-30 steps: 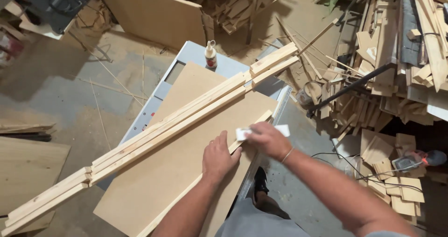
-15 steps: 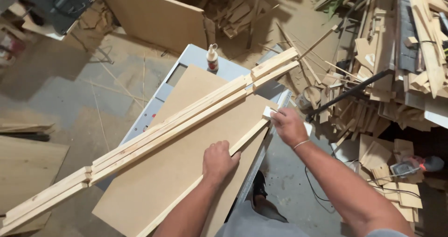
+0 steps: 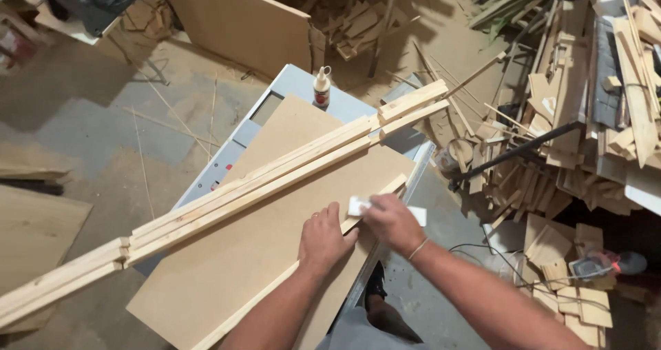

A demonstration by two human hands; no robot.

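My left hand [image 3: 322, 238] presses flat on a thin wood strip [image 3: 323, 249] along the board's [image 3: 227, 267] edge; right hand [image 3: 387, 220] pinches white sandpaper [image 3: 358, 206] on that strip, just beside the left.

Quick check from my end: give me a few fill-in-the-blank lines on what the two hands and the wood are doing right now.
1. The left hand presses flat on the thin wooden ____.
2. The right hand holds a small ____ pad against that strip.
3. The glue bottle stands ____ at the table's far end.

Missing words: strip; white; upright
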